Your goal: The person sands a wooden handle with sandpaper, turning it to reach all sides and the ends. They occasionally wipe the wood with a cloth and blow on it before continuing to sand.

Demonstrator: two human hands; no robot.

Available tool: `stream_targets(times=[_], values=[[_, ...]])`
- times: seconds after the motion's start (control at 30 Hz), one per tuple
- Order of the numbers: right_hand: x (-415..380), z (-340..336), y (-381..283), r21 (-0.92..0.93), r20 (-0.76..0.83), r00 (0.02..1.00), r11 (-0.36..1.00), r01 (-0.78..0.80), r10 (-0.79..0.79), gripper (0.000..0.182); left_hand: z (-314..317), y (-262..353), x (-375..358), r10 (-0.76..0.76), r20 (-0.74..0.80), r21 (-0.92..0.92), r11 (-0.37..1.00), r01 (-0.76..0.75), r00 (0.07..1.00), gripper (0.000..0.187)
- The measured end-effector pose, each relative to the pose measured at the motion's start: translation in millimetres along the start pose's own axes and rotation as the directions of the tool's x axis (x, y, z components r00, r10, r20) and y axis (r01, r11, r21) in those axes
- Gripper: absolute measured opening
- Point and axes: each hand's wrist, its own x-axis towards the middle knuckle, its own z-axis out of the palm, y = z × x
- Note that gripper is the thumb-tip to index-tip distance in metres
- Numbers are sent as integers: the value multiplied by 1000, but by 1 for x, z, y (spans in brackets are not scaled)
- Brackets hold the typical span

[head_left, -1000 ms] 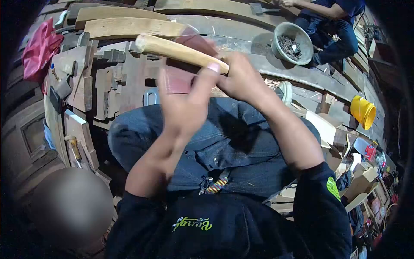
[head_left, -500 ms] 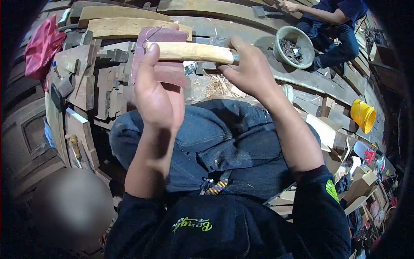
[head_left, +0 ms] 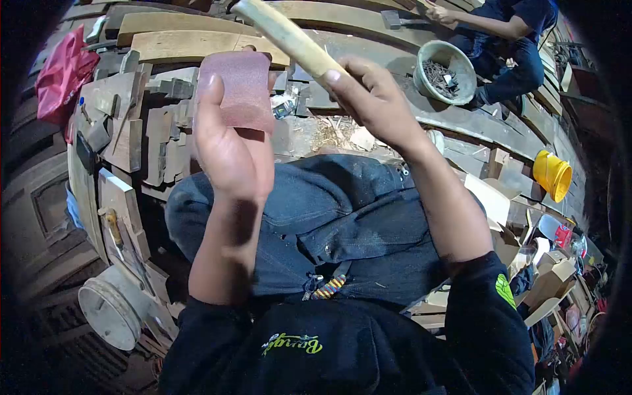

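Observation:
My left hand (head_left: 232, 155) is raised palm up, thumb on the near face of a reddish sheet of sandpaper (head_left: 238, 89) and fingers behind it. The sheet bends over at its lower edge. In my right hand (head_left: 378, 99) is a pale, smooth wooden handle (head_left: 289, 38), gripped near its lower end with the thumb along it. The handle slants up and left, apart from the sandpaper. Its far tip nearly reaches the top edge of the view.
Long boards (head_left: 197, 46) lie ahead. A bucket of dark nails or scraps (head_left: 428, 82) stands near a seated person (head_left: 507, 46). A yellow bucket (head_left: 553, 176) is at right, a pink bag (head_left: 62, 82) at left, a white bucket (head_left: 108, 315) lower left. Wood shavings (head_left: 332, 130) cover the floor ahead.
The wooden handle has left the sandpaper. My right hand has swung it from level to a steep slant, its left end raised. The left hand still holds the sheet.

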Motion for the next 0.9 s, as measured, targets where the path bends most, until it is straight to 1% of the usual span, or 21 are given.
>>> stream_targets(times=[0.03,0.07,0.17,0.2,0.23,0.3,0.33,0.37,0.43,0.47,0.5,0.57,0.6,0.63,0.7,0.73,0.77,0.83,0.87,0.9], values=[[0,-2,-1,158,75,992,981,-108,97,34,0,-1,0,11,-4,22,1000,-11,1000,40],[0,2,-1,271,39,995,957,-101,94,33,4,-1,-2,25,3,41,999,-25,1000,40],[-4,-2,-17,289,62,990,947,-138,125,35,2,-2,-3,5,42,83,997,-9,999,41],[-4,-4,-17,285,94,985,944,-166,145,39,3,-2,-3,5,41,82,997,-8,999,41],[-4,-3,-15,285,94,985,944,-168,147,39,5,-2,-3,2,26,66,998,-4,1000,41],[-3,-1,-12,283,49,993,952,-115,105,42,6,-2,-3,-4,11,49,999,4,1000,41],[-3,-6,-16,257,121,984,953,-160,133,41,6,-2,-3,-13,18,72,997,11,1000,41],[-3,-5,-16,255,120,984,953,-161,134,41,5,-1,-3,-21,24,97,995,18,1000,42],[-3,0,-14,312,85,994,946,-87,63,40,4,-2,-3,-25,26,95,995,23,999,42],[-2,2,-4,333,99,994,939,-82,51,37,3,-2,-3,-29,28,93,995,26,999,42],[-1,0,0,333,99,994,939,-82,52,37,4,-2,-3,-29,29,93,995,26,999,42],[0,-1,1,320,157,987,944,-83,34,39,4,-1,-4,-25,38,94,995,22,999,42],[0,-3,0,273,159,987,961,-51,7,43,5,-1,-4,-26,37,94,995,23,999,42],[0,-2,-3,273,159,987,961,-52,8,43,6,-2,-4,-19,28,79,997,17,999,41],[-2,0,-9,239,104,993,968,-81,57,46,6,-3,-3,-12,19,62,998,10,1000,40],[-2,1,-8,284,89,995,957,-61,37,45,5,-4,-3,-17,24,56,998,15,1000,40],[-2,0,-9,284,89,995,957,-60,36,45,4,-4,-3,-21,29,50,999,20,999,39],[-5,-2,-12,183,99,991,978,-103,85,40,1,-3,-3,-28,28,57,998,26,999,39],[-4,3,-9,276,30,999,960,-37,30,36,0,-3,-3,-34,27,65,997,32,999,38],[-3,4,-5,276,29,999,960,-38,31,36,0,-3,-3,-35,27,65,997,33,999,38]])
